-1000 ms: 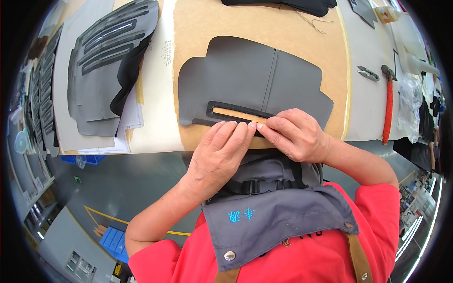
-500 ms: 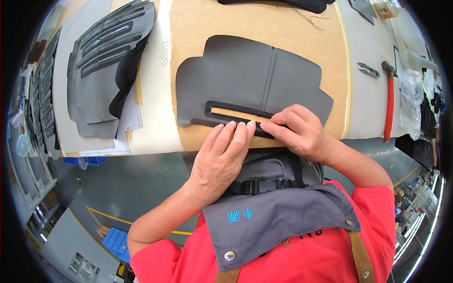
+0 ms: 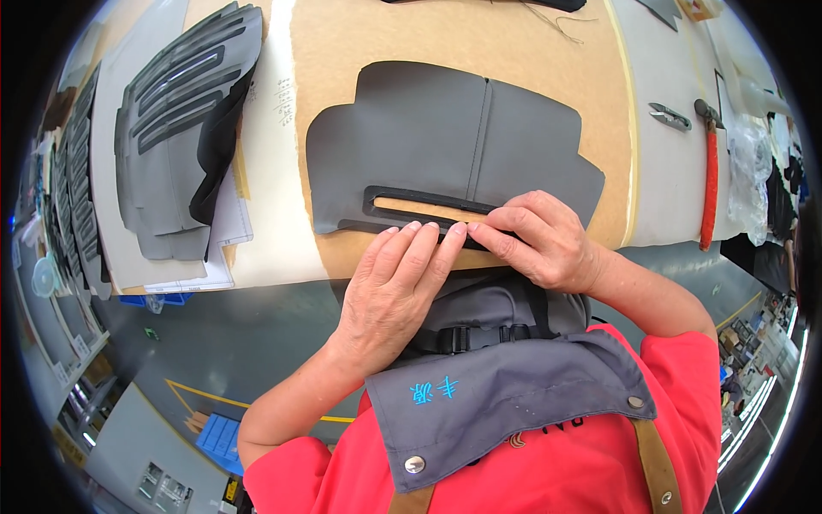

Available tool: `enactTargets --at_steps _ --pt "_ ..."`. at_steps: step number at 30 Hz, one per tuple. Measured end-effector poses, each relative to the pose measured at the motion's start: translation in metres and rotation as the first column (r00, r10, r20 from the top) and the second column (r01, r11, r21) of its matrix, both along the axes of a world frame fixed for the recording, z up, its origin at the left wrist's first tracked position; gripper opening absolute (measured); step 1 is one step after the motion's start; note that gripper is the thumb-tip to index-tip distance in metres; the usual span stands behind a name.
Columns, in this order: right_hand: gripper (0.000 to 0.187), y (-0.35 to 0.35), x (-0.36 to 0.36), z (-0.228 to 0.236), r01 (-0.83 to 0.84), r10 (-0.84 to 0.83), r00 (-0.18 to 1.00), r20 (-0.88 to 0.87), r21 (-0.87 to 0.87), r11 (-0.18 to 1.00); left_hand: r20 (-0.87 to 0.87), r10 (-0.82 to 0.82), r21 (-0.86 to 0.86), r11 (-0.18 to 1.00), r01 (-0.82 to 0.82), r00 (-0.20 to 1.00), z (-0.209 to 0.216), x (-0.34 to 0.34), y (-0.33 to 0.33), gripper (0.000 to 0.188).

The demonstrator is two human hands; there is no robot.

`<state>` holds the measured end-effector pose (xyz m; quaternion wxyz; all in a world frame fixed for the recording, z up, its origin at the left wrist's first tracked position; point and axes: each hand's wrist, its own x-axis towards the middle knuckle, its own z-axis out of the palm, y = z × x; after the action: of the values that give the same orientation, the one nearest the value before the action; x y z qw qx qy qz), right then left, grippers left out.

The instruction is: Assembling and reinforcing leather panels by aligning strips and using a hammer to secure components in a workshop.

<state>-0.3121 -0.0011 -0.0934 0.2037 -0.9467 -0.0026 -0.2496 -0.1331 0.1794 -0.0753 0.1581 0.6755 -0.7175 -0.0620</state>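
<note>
A grey leather-like panel [image 3: 419, 128] with a stitched seam lies on the brown board in front of me. Near its close edge runs a long slot with a black border [image 3: 370, 201], the board showing through. My left hand [image 3: 385, 287] rests with outstretched fingers side by side, tips pressing the black border below the slot. My right hand [image 3: 548, 244] is closed, thumb and forefinger pinching the border at the slot's right part, close to the left fingertips. The right fingers hide that end of the slot.
Several similar grey panels [image 3: 175, 201] are stacked at the left over white paper. Thread snips [image 3: 670, 117] and a red-handled hammer [image 3: 709, 188] lie at the right. Clear plastic [image 3: 749, 171] hangs beyond them. A black piece [image 3: 497, 3] and loose thread [image 3: 556, 26] are at the far edge.
The view has shifted a little, so the table things sit slightly further left. Both hands stay at the slot's near border, with only slight finger movement.
</note>
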Motion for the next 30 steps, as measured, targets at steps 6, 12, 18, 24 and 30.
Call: enactTargets --at_steps 6,12,18,24,30 --pt "0.032 0.0 0.0 0.0 -0.003 0.003 1.0 0.0 0.007 1.0 -0.011 -0.001 0.004 1.0 0.001 1.0 0.002 0.0 -0.001 0.057" --pt "0.03 0.001 -0.002 0.002 0.067 -0.06 0.996 -0.063 0.12 0.991 -0.001 -0.023 0.063 0.998 0.023 1.0 0.009 -0.001 -0.002 0.059" --pt "0.029 -0.004 -0.008 0.001 0.055 -0.046 0.996 -0.072 0.139 0.989 -0.005 -0.016 0.081 0.997 0.017 1.0 0.011 -0.001 -0.002 0.06" --pt "0.034 -0.004 -0.007 0.001 0.001 -0.001 1.0 -0.011 0.006 1.0 0.021 -0.001 0.06 0.998 -0.001 1.0 0.007 -0.005 0.0 0.059" --pt "0.034 -0.004 -0.009 -0.002 -0.01 0.01 1.0 0.007 -0.008 1.0 -0.048 0.024 0.058 0.998 -0.021 0.999 0.005 -0.004 0.001 0.059"
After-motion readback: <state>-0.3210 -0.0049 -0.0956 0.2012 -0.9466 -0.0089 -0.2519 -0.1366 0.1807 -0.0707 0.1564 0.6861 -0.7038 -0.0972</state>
